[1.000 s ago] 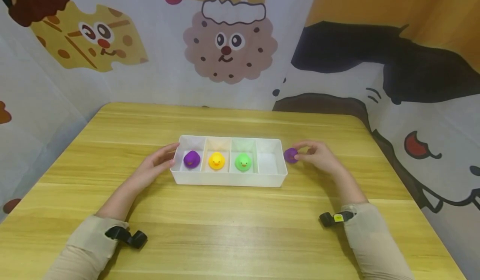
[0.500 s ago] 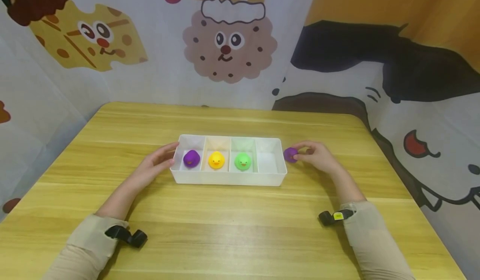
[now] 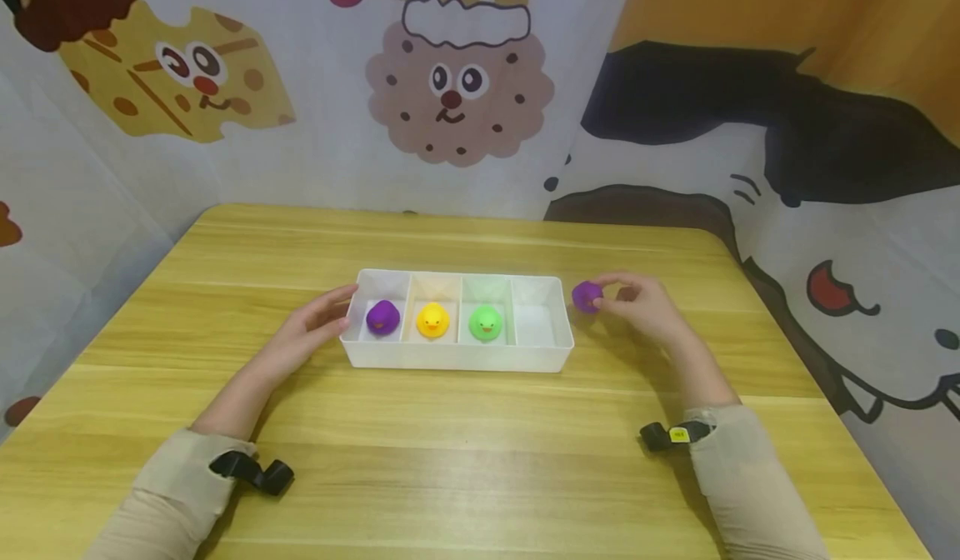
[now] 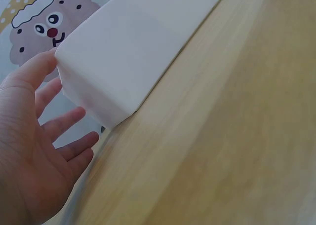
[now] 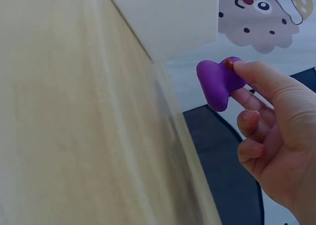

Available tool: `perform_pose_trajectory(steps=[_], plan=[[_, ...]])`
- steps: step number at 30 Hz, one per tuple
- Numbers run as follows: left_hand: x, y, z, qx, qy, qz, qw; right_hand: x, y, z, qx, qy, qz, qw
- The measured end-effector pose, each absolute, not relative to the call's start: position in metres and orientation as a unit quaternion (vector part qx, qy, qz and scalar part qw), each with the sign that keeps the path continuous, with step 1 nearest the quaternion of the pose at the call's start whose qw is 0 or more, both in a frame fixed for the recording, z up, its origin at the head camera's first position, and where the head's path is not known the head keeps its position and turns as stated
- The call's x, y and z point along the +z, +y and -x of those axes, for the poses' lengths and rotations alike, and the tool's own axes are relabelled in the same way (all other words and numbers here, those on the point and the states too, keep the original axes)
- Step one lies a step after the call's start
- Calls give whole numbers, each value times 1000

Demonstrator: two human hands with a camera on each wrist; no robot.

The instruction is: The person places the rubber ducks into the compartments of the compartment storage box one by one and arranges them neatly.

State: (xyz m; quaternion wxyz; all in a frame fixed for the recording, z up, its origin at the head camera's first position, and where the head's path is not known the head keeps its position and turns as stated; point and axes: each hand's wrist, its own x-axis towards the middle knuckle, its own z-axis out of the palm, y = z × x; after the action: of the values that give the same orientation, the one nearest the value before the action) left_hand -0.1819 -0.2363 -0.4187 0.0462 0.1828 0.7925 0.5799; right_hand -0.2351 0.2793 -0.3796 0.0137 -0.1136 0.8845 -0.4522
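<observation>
A white box (image 3: 457,358) with a row of compartments stands on the table. From left to right, its compartments hold a purple rubber duck (image 3: 383,318), a yellow rubber duck (image 3: 432,321) and a green rubber duck (image 3: 486,323); the rightmost shows its white floor. My left hand (image 3: 303,337) rests loosely spread fingers against the box's left end, thumb at the rim in the left wrist view. Just off the right end, my right hand (image 3: 641,306) pinches another purple rubber duck (image 5: 217,84) between thumb and fingertips. That duck hangs above the table, apart from the box.
The wooden table (image 3: 465,452) reaches back to a curtain (image 3: 300,168) printed with cartoon figures. Black wrist cameras are strapped over both sleeves.
My right hand has raised its purple duck and drawn it slightly away from the box's right end. The left hand, the box and the ducks inside have stayed in place.
</observation>
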Motion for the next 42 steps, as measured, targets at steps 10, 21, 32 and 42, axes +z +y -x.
perform_pose_trajectory(steps=[10,21,32,42], plan=[[-418,-237,181,573,798,-180,47,-357,268,226,-460,877,142,-9],[-418,-237,182,570,800,-181,46,-342,252,213,-471,863,181,-22],[-418,-236,182,571,801,-177,45,-339,233,208,-451,858,245,-17],[-419,-237,182,575,797,-175,48,-318,208,195,-440,860,257,35]])
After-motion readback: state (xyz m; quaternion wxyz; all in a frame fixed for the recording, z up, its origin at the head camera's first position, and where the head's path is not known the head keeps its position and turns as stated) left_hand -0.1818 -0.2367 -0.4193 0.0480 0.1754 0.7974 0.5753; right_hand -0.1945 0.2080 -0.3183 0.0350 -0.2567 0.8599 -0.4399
